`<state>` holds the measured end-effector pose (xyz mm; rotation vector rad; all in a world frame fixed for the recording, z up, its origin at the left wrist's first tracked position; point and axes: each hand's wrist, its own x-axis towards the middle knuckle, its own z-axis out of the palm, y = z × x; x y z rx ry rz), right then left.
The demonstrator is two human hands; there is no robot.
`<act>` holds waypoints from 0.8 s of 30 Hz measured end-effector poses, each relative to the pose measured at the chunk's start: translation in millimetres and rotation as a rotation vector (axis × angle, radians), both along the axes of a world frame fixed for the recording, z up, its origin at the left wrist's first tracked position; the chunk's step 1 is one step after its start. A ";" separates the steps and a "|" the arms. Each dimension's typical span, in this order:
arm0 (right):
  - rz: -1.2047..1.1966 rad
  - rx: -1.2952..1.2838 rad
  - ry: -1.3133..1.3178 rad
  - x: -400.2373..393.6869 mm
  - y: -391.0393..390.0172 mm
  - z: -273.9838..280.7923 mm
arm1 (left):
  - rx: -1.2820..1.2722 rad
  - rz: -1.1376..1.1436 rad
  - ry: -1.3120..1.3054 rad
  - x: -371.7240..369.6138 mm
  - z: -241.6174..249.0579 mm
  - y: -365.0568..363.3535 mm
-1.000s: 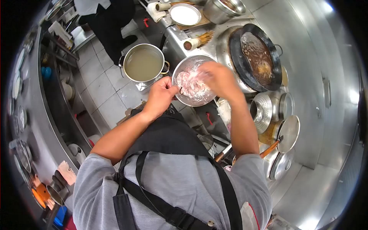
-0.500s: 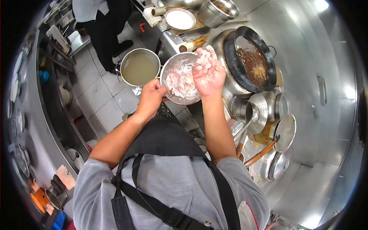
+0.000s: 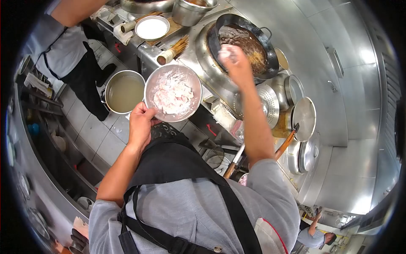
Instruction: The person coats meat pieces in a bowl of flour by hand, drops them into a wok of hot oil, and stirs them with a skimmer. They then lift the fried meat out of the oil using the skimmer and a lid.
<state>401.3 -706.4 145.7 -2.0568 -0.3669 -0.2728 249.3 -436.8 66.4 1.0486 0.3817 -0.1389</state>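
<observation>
My left hand grips the near-left rim of a metal bowl with its thumb over the edge. White-coated pieces of pinkish meat lie in the bowl. Above the left edge of a black wok, my right hand is curled around some whitish pieces, partly blurred by motion. Dark bubbling oil fills the wok, with golden bits floating at its near side.
A pot of cloudy liquid is left of the bowl. Beyond stand a white-filled dish, a bamboo brush and a steel pot. Strainers and pans lie right. One co-worker stands at upper left, another at lower right.
My right hand has moved from over the bowl to the wok, taking some pieces along. The view has shifted, and the co-worker at upper left shows more, with an arm reaching across.
</observation>
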 end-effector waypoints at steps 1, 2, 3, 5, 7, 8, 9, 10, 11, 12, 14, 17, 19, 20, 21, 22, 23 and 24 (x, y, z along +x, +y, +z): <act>-0.199 -0.331 -0.024 5.3 -22.5 11.3 | -0.007 0.002 0.005 -0.4 0.3 -0.5; -0.285 -0.578 -0.126 16.4 -52.0 11.4 | -0.006 0.000 0.006 -0.8 1.0 -1.5; -0.357 -0.683 -0.116 29.5 -89.3 -1.6 | -0.002 -0.007 0.002 -0.7 2.4 -2.9; -0.444 -0.856 0.079 42.9 -150.5 -16.7 | 0.000 -0.010 -0.003 -0.7 2.1 -3.9; -0.480 -0.921 0.182 50.8 -187.3 -19.5 | -0.013 -0.043 -0.020 -0.7 -1.2 -2.7; -0.577 -0.890 -0.031 55.8 -193.7 -16.6 | -0.012 -0.034 -0.018 1.2 -1.5 -2.9; -0.663 -0.850 -0.239 60.7 -195.3 -20.6 | 0.001 -0.030 -0.020 1.8 -1.4 -4.2; -0.640 -0.846 -0.231 61.3 -183.6 -19.9 | 0.018 -0.019 -0.015 0.1 -1.4 -4.9; -0.563 -0.609 -0.249 59.3 -160.9 -11.6 | 0.030 0.008 0.005 -1.5 0.1 -5.8; -0.487 -0.366 -0.259 53.1 -130.9 1.3 | 0.024 0.004 0.002 -0.3 3.6 -7.7; -0.239 -0.517 -0.109 3.1 -41.8 39.6 | 0.028 0.018 0.004 1.9 5.2 -6.6; 0.295 -0.886 -0.134 -51.1 31.6 39.4 | 0.023 0.003 -0.006 3.3 2.6 -7.5; 0.390 -0.997 -0.227 -68.2 66.7 18.9 | 0.024 -0.004 -0.024 2.2 4.8 -5.9; 0.424 -1.069 -0.271 -66.2 74.0 -1.7 | 0.023 0.000 -0.022 2.0 2.7 -4.6; 0.430 -1.069 -0.273 -65.1 79.0 -10.1 | 0.045 -0.013 -0.049 1.3 -0.5 -3.6; 0.435 -1.098 -0.210 -63.1 83.7 -16.2 | 0.066 -0.023 -0.076 0.7 -2.8 -2.4; 0.445 -1.128 -0.150 -59.3 86.9 -23.0 | 0.065 -0.008 -0.073 0.5 -3.7 -1.2; 0.390 -1.006 -0.207 -54.3 84.6 -34.6 | 0.036 -0.004 -0.047 1.0 -4.3 -0.1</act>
